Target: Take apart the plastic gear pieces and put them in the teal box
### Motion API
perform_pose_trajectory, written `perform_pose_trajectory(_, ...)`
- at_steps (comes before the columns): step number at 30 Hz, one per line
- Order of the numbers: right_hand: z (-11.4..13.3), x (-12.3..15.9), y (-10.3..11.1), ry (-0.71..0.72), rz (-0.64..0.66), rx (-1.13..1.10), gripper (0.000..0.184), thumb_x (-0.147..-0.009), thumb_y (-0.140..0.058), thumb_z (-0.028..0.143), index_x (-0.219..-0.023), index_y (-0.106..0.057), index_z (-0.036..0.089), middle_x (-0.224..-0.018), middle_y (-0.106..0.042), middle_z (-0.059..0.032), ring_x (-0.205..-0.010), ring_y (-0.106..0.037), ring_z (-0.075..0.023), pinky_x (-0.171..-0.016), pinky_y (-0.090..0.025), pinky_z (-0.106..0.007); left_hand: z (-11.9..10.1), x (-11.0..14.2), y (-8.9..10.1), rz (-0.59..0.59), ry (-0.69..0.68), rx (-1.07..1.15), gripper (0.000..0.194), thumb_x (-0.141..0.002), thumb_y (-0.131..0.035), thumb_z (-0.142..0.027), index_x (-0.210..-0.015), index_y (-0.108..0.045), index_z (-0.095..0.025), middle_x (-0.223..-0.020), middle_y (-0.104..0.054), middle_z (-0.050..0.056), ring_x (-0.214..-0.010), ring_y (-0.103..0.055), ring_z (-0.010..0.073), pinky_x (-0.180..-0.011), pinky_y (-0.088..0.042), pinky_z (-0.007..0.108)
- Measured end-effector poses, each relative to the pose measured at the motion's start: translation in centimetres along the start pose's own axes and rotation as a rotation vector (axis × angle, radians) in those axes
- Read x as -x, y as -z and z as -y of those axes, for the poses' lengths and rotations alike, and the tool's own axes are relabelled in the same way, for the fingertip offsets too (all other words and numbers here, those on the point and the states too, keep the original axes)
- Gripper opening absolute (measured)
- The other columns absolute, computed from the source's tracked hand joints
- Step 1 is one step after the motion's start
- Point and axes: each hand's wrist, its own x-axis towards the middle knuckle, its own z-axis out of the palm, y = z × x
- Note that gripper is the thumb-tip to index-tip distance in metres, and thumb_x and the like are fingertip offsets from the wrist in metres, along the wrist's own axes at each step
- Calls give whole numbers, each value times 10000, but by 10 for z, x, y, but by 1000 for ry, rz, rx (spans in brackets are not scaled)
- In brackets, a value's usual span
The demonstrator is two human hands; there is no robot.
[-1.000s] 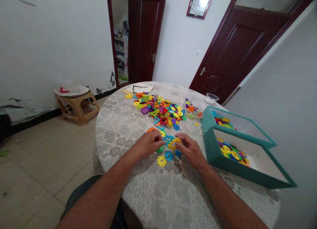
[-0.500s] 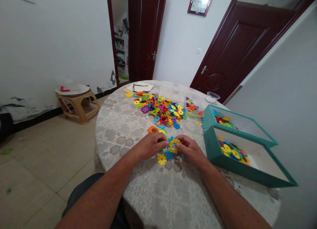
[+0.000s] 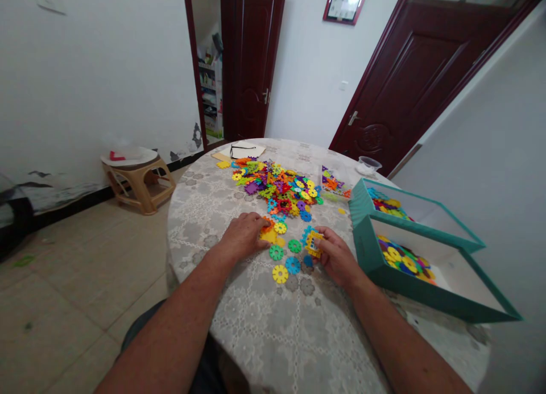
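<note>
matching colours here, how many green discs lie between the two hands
2: one green disc by the left hand, another green disc to its right, toward the right hand. Others may be hidden under the hands.

L forearm [image 3: 179, 311] & R forearm [image 3: 384, 323] bare, angled fwd/inward. L hand [image 3: 244, 236] palm down, thumb apart from bent fingers. R hand [image 3: 338, 254] pinching, thumb fwd; fingertips part-hidden, prob. curled.

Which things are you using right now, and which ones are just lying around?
In use:
blue and yellow toothed pieces in the right hand
orange and yellow pieces at the left hand
loose notched discs nearby
probably the colourful heap and green boxes of pieces

Just lying around:
black-framed glasses
clear plastic bowl
tan stool
</note>
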Motion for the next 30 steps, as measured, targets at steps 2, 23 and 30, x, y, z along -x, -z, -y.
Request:
perform_pose_trajectory(2,-1,0,-1,2,18,6,391,-763,-813,355,-1082,-619,238,-887,-708,-5,-679,-639,-160,-479,-498,-230,1,-3,-1,-6,2,24,422,-787,-811,-361,-1179,-719,-237,-1270,-668,126,-1185,-584,310,-1038,-429,402)
perform_pose_trajectory(23,3,3,-7,-37,49,2,362,-712,-834,353,-997,-656,217,-847,-728,-15,-628,-635,-151,-479,-495,-232,-2,0,8,-27,213,569,235,-852,-559,-348,-1006,-679,-216,-824,-735,15,-600,-633,159,-570,-457,253)
perform_pose_trajectory(30,2,6,-14,-50,100,-35,382,-723,-849,386,-992,-629,226,-880,-734,-30,-666,-668,-170,-493,-504,-234,-21,5,6,132,210,770,249,-828,-582,-396,-966,-653,-201,-856,-707,27,-673,-665,169,-513,-512,236)
